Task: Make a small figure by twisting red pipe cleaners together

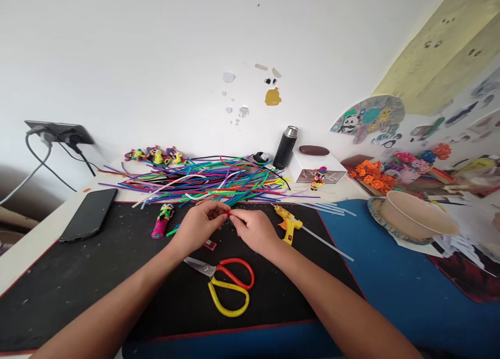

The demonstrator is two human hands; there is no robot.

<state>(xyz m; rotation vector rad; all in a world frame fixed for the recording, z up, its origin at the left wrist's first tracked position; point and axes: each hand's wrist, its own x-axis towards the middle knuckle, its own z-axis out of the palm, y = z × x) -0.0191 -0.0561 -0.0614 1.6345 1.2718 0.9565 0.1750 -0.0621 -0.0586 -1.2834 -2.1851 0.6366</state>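
Observation:
My left hand (pixel 201 225) and my right hand (pixel 254 230) meet above the black mat, fingertips nearly touching. Both pinch a small red piece (pixel 228 212), probably pipe cleaner, though mostly hidden by the fingers. Below them lie scissors (pixel 213 270) with one red and one yellow handle, blades pointing left. To the right of my right hand rests a yellow hot glue gun (pixel 288 223) with a glue stick (pixel 328 243) in its back. Left of my left hand is a small pipe-cleaner figure (pixel 162 222) with a pink lower part. Behind the hands spreads a heap of colourful pipe cleaners (pixel 211 179).
A phone (pixel 89 215) lies at the left. At the back stand a black flask (pixel 286 148), a white box (pixel 312 163) and several small figures (pixel 154 155). A beige bowl (pixel 417 215) sits at the right, near orange flowers (pixel 371 176). Cables hang from a wall socket (pixel 60 132).

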